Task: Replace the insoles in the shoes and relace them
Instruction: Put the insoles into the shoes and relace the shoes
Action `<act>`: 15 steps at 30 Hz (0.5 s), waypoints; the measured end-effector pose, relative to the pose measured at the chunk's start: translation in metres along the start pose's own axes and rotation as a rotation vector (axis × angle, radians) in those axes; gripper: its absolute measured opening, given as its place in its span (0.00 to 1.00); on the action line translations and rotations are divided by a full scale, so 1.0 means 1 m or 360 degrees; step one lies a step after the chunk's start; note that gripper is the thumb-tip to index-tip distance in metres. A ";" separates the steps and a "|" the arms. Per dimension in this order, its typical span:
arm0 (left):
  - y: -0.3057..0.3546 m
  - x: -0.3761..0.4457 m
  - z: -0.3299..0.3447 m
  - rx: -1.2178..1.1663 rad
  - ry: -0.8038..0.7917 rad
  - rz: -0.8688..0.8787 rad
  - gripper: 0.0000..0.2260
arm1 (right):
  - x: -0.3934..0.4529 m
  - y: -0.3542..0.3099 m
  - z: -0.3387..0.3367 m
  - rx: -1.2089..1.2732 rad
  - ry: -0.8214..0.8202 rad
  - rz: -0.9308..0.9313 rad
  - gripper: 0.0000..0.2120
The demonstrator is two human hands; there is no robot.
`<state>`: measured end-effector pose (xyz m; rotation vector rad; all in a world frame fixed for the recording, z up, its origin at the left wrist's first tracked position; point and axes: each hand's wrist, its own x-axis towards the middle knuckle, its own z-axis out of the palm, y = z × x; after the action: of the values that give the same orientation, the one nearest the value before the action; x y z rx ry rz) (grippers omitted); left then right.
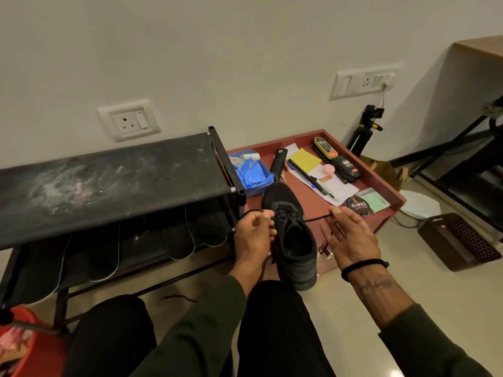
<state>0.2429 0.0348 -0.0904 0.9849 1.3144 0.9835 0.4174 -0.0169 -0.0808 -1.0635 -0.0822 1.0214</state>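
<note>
Black fabric lace-up shoe (292, 238) sits at centre, partly laced; left hand (254, 235) at nine o'clock and right hand (347, 238) at three pinch the thin black lace (317, 219); upper eyelets look unthreaded

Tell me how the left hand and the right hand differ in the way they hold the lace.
The left hand has fingers curled around its lace end, close against the shoe. The right hand pinches its end with fingers spread, away from the shoe. Both pull the same black lace.
</note>
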 end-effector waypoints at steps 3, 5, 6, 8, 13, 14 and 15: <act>0.021 -0.005 0.009 0.0103 -0.0067 0.0208 0.11 | -0.011 -0.016 0.016 -0.0235 0.0013 -0.0181 0.14; 0.042 -0.004 0.014 0.0113 -0.0089 0.0314 0.09 | -0.020 -0.028 0.029 -0.0322 -0.0041 -0.0300 0.11; 0.054 -0.003 0.015 0.0150 -0.0088 0.0368 0.09 | -0.025 -0.035 0.037 -0.0340 -0.0083 -0.0357 0.10; 0.081 0.000 0.013 0.0243 -0.0088 0.0482 0.10 | -0.033 -0.052 0.054 -0.0382 -0.0165 -0.0473 0.10; 0.159 0.004 0.005 0.0378 -0.0077 0.0816 0.11 | -0.055 -0.094 0.103 -0.0556 -0.0295 -0.0715 0.11; 0.174 0.003 0.004 0.0408 -0.0067 0.0874 0.11 | -0.060 -0.101 0.112 -0.0586 -0.0315 -0.0757 0.10; 0.189 0.000 0.002 0.0421 -0.0061 0.0923 0.11 | -0.066 -0.110 0.122 -0.0613 -0.0339 -0.0801 0.09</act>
<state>0.2431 0.0900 0.0908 1.6374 1.1651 1.2291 0.3903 0.0075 0.0923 -1.1939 -0.7088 0.6651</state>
